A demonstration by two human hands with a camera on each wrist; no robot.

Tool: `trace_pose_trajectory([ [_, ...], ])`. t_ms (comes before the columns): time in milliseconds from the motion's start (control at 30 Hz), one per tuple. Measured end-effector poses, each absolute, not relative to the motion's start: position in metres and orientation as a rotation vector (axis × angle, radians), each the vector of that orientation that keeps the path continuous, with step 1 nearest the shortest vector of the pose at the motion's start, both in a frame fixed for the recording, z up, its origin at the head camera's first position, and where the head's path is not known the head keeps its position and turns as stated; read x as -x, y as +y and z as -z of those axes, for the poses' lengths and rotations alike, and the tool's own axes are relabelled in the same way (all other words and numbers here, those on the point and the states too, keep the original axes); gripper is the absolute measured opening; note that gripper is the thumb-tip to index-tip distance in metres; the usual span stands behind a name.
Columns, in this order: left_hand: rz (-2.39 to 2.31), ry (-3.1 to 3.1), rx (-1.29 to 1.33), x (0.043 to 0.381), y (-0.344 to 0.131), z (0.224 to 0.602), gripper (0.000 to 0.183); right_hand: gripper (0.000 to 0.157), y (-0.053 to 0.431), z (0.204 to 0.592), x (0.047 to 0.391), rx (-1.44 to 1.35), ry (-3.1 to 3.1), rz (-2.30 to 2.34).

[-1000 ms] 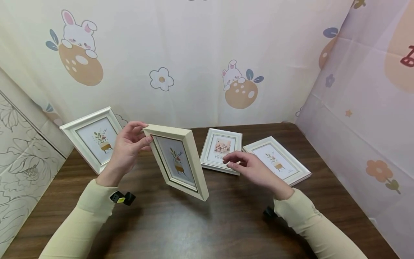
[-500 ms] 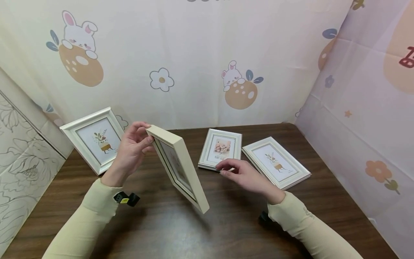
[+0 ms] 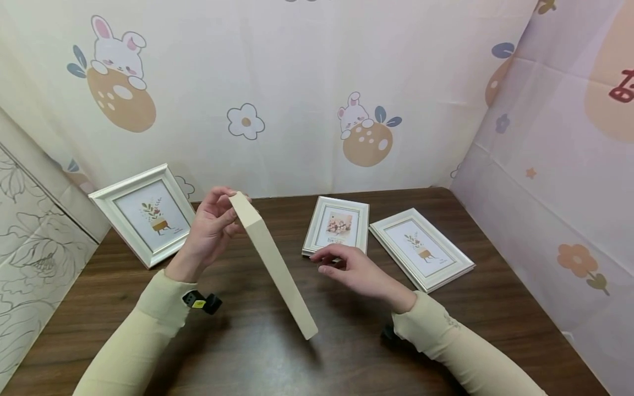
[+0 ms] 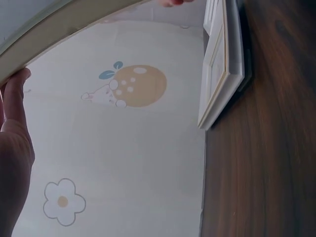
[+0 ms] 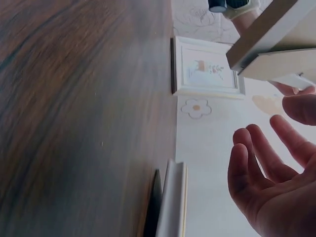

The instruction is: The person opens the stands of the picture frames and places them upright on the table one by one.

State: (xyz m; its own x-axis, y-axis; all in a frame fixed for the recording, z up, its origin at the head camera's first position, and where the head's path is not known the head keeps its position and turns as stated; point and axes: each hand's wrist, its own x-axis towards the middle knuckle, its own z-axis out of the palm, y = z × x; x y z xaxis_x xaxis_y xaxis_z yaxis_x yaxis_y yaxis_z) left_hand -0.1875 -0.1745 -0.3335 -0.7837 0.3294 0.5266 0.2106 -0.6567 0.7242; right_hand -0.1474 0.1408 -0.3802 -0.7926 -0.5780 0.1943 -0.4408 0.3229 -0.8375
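My left hand (image 3: 210,231) pinches a cream picture frame (image 3: 277,269) by its upper corner, thumb on the near side. The frame hangs tilted above the table, edge-on in the head view, so its picture is hidden there. In the right wrist view its thick edge (image 5: 269,34) shows at upper right. My right hand (image 3: 354,269), fingers loosely bent and holding nothing, hovers just in front of a small white picture frame (image 3: 340,223), whose lower edge it partly covers. A gap separates it from the held frame.
A white picture frame (image 3: 156,214) stands leaning back at the left. Another white frame (image 3: 425,250) sits low at the right, beside the small one. The brown wooden table (image 3: 247,352) ends at a printed curtain (image 3: 297,148) behind and at the right.
The held frame has turned from showing its picture to edge-on, its lower end coming nearer me. My left hand shifted slightly right; my right hand moved left and a little nearer me.
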Motion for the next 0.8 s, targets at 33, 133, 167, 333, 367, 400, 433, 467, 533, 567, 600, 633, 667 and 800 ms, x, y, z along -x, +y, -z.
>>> trace_pose_trajectory([
  [33, -2.603, 1.242, -1.018, 0.188, -0.174, 0.333, 0.025, 0.023, 0.138, 0.381, 0.147, 0.961, 2.426, 1.486],
  [133, -2.575, 1.185, -1.052, 0.189, -0.173, 0.333, 0.025, 0.028, 0.13, 0.382, 0.146, 0.996, 2.39, 1.521],
  [167, -2.568, 1.167, -1.066, 0.189, -0.173, 0.334, 0.025, 0.031, 0.127, 0.383, 0.146, 1.006, 2.378, 1.534],
  [333, -2.556, 1.114, -1.114, 0.191, -0.172, 0.335, 0.029, 0.045, 0.115, 0.385, 0.144, 1.008, 2.314, 1.619],
  [367, -2.555, 1.103, -1.119, 0.191, -0.171, 0.335, 0.03, 0.047, 0.113, 0.385, 0.144, 1.01, 2.304, 1.628],
  [400, -2.554, 1.101, -1.12, 0.191, -0.171, 0.335, 0.031, 0.048, 0.111, 0.385, 0.144, 1.017, 2.294, 1.635],
  [433, -2.552, 1.115, -1.114, 0.191, -0.171, 0.335, 0.031, 0.05, 0.11, 0.385, 0.143, 1.022, 2.286, 1.636],
  [467, -2.551, 1.125, -1.113, 0.191, -0.171, 0.336, 0.031, 0.051, 0.109, 0.385, 0.142, 1.033, 2.278, 1.636],
  [533, -2.549, 1.137, -1.106, 0.191, -0.17, 0.336, 0.032, 0.052, 0.106, 0.384, 0.141, 1.062, 2.268, 1.628],
  [567, -2.546, 1.144, -1.106, 0.191, -0.17, 0.336, 0.032, 0.052, 0.105, 0.383, 0.141, 1.076, 2.264, 1.624],
  [600, -2.542, 1.153, -1.105, 0.191, -0.17, 0.336, 0.032, 0.053, 0.105, 0.384, 0.14, 1.087, 2.256, 1.625],
  [633, -2.538, 1.152, -1.108, 0.191, -0.17, 0.336, 0.032, 0.053, 0.104, 0.383, 0.14, 1.097, 2.251, 1.625],
  [667, -2.534, 1.134, -1.117, 0.191, -0.169, 0.336, 0.033, 0.054, 0.103, 0.383, 0.14, 1.106, 2.244, 1.626],
  [800, -2.525, 1.115, -1.118, 0.191, -0.169, 0.335, 0.031, 0.056, 0.101, 0.384, 0.14, 1.122, 2.224, 1.618],
])
